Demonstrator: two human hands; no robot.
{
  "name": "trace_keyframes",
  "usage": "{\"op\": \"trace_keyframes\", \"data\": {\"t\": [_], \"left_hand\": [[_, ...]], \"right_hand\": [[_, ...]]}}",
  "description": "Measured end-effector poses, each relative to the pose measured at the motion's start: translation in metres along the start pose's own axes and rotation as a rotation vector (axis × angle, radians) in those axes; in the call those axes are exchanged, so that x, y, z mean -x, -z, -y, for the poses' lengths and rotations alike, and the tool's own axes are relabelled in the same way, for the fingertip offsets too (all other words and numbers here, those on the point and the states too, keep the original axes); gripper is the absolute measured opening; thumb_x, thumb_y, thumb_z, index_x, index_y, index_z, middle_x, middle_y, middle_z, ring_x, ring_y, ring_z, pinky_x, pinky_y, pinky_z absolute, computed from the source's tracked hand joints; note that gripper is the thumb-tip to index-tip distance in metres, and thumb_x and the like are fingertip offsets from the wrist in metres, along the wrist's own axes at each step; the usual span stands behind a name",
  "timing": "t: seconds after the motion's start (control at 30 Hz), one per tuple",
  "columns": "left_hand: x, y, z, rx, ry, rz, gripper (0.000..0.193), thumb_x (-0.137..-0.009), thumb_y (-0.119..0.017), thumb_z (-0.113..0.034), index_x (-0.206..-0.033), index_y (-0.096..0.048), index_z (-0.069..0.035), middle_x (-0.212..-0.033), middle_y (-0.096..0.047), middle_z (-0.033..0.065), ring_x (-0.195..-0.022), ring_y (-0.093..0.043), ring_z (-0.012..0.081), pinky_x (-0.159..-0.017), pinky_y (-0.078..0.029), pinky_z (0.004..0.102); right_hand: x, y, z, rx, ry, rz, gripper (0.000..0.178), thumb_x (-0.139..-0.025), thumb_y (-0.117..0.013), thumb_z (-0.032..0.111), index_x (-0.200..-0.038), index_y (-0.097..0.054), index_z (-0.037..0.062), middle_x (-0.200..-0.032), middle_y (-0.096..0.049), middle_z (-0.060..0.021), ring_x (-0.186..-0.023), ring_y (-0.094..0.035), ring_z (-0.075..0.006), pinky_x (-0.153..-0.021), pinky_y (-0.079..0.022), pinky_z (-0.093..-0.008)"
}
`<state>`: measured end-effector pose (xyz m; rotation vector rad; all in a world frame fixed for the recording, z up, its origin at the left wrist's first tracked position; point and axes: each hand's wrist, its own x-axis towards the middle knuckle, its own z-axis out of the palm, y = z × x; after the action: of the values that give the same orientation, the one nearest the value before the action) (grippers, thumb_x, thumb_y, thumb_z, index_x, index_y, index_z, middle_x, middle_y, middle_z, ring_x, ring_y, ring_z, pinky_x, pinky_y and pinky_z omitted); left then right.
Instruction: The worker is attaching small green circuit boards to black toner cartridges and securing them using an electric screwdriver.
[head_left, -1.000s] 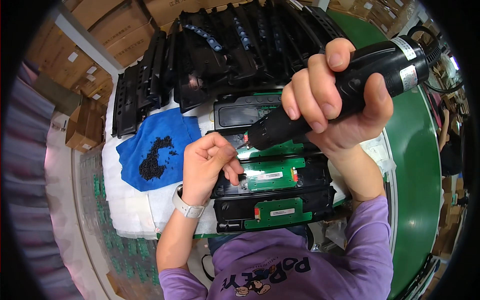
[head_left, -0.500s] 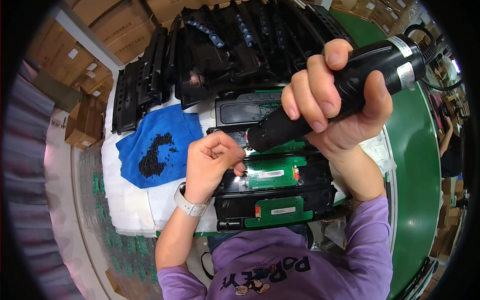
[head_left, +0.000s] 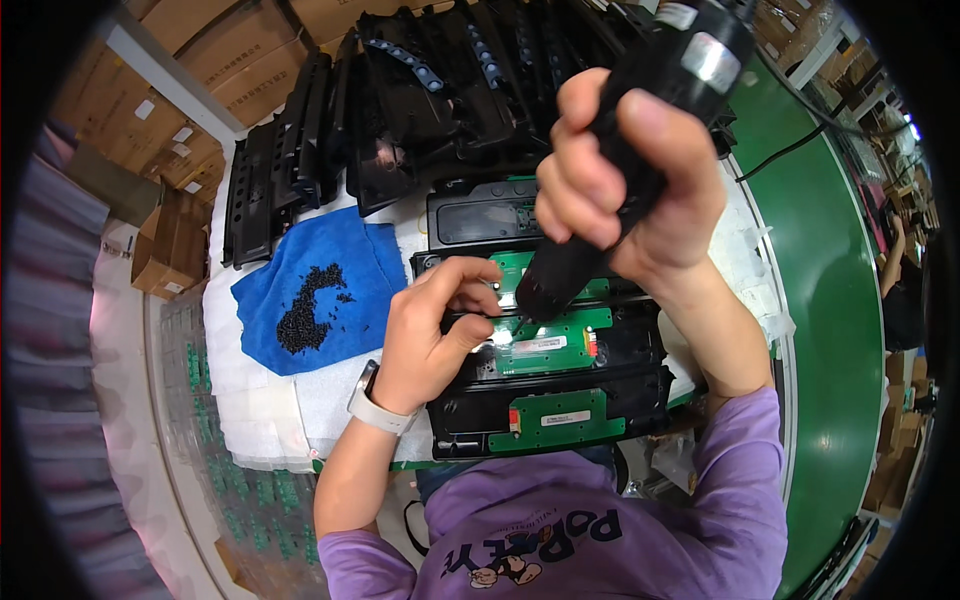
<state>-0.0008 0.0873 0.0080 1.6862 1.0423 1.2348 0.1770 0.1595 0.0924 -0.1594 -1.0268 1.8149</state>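
A black electric screwdriver (head_left: pixel 640 150) fills my right hand (head_left: pixel 640 185), whose fingers wrap round its body. Its nose points down and left at the green circuit board (head_left: pixel 545 342) in the second black housing (head_left: pixel 630 340) from the front; the tip is close to that board's upper left part. Beside the tip is my left hand (head_left: pixel 435 320), thumb and forefinger parted, other fingers curled, nothing visible between them. More green boards lie in the neighbouring housings, one board (head_left: pixel 560 420) nearest me and another (head_left: pixel 512 268) behind, partly hidden by the screwdriver.
Left of the housings, a blue cloth (head_left: pixel 355 255) holds a heap of small black screws (head_left: pixel 305 325). Several black plastic housings (head_left: pixel 430 110) stand stacked at the back. To the right runs a green surface (head_left: pixel 825 390), with a cable (head_left: pixel 785 155) over it. Cardboard boxes (head_left: pixel 175 235) stand at left.
The screwdriver has swung more upright, and its nose has moved nearer me, from the board behind to the second board. My left thumb and forefinger have come apart.
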Motion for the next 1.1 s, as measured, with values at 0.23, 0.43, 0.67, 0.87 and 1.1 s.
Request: {"op": "trace_keyframes", "data": {"t": [0.23, 0.43, 0.67, 0.87, 1.1], "left_hand": [[-0.006, 0.009, -0.002, -0.694, -0.218, 0.242, 0.029, -0.064, -0.073, -0.02, -0.08, -0.059, -0.002, -0.076, -0.054, 0.0068, -0.073, -0.053, 0.0242, -0.062, -0.045, 0.0338], [-0.004, 0.005, -0.001, -0.685, -0.159, 0.215, 0.023, -0.064, -0.072, -0.014, -0.076, -0.057, -0.002, -0.075, -0.051, 0.0073, -0.074, -0.052, 0.0258, -0.062, -0.044, 0.0354], [0.0, 0.006, 0.009, -0.583, -0.048, 0.232, 0.022, -0.064, -0.071, -0.012, -0.077, -0.055, -0.001, -0.075, -0.051, 0.0083, -0.075, -0.051, 0.0275, -0.062, -0.043, 0.0367], [0.001, 0.005, 0.011, -0.591, -0.092, 0.216, 0.023, -0.065, -0.069, -0.011, -0.08, -0.055, -0.001, -0.077, -0.049, 0.0099, -0.076, -0.05, 0.0289, -0.064, -0.042, 0.038], [-0.002, 0.001, 0.011, -0.654, -0.216, 0.134, 0.022, -0.067, -0.067, -0.013, -0.082, -0.055, -0.001, -0.078, -0.052, 0.0099, -0.078, -0.051, 0.0292, -0.065, -0.043, 0.0378]], "right_hand": [[0.005, 0.0, -0.02, 0.375, -0.12, 0.123, 0.025, -0.074, -0.059, 0.015, -0.087, -0.045, -0.0016, -0.052, -0.046, -0.0059, -0.039, -0.042, -0.0117, -0.039, -0.035, -0.0233], [0.006, -0.002, -0.022, 0.433, -0.117, 0.153, 0.026, -0.072, -0.062, 0.016, -0.085, -0.047, -0.0011, -0.054, -0.048, -0.004, -0.041, -0.045, -0.0106, -0.04, -0.036, -0.0224], [0.009, -0.005, -0.028, 0.384, -0.13, 0.145, 0.026, -0.07, -0.066, 0.016, -0.081, -0.049, -0.0003, -0.058, -0.05, -0.0029, -0.044, -0.046, -0.0087, -0.041, -0.037, -0.0219], [0.006, -0.008, -0.029, 0.504, -0.021, 0.214, 0.025, -0.067, -0.07, 0.017, -0.076, -0.053, 0.0016, -0.064, -0.053, -0.0018, -0.051, -0.048, -0.006, -0.046, -0.037, -0.0191], [0.01, -0.005, -0.032, 0.704, 0.109, 0.314, 0.019, -0.065, -0.068, 0.012, -0.074, -0.054, 0.003, -0.066, -0.052, 0.0002, -0.057, -0.048, -0.0054, -0.051, -0.037, -0.0189]]}}
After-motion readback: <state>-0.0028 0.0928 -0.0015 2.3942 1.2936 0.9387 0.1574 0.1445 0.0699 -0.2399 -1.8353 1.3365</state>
